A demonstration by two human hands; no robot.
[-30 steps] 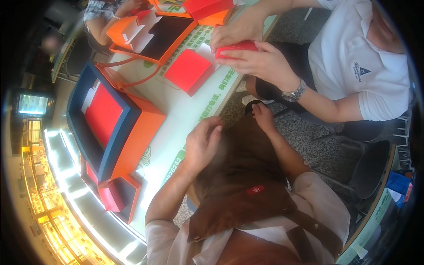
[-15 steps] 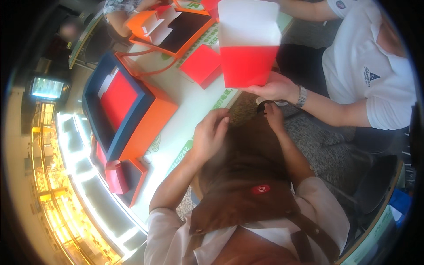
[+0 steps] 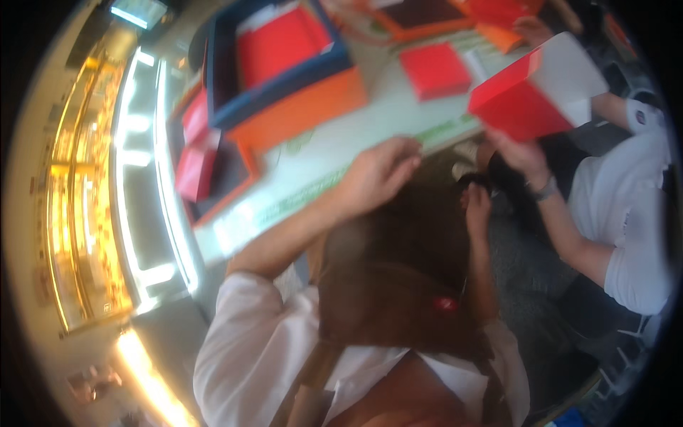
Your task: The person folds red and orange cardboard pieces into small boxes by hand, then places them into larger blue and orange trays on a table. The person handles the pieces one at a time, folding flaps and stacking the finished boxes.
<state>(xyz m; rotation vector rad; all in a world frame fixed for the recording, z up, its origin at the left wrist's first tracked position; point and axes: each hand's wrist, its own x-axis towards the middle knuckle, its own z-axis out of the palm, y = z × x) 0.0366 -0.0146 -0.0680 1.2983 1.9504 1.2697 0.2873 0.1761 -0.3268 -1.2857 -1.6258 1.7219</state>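
The wearer's left hand (image 3: 380,174) was found at the near edge of the table (image 3: 388,117), forearm across that edge. Its fingers were curled and together, the thumb slightly apart, with nothing seen between them. The right hand (image 3: 478,210) hung off the table, beside the brown apron (image 3: 391,277). Its fingers looked bent, but blur prevented telling whether they gripped anything.

The red box with white flaps (image 3: 516,96) was off the table, tilted beyond its near edge, supported from below by a co-worker's hand (image 3: 523,153). The closed red box (image 3: 435,71) lay on the table between that box and the large orange box with a blue rim (image 3: 299,110). Nearer the table's left end sat an orange-edged tray (image 3: 250,160) holding small pink-red boxes (image 3: 196,171).

The step in hand was judged to be the co-worker's handling of the flapped box, the wearer taking no part. Any move on the closed box would call for the left hand to lift clear of the edge, reach forward and spread its fingers, avoiding the co-worker's arm.
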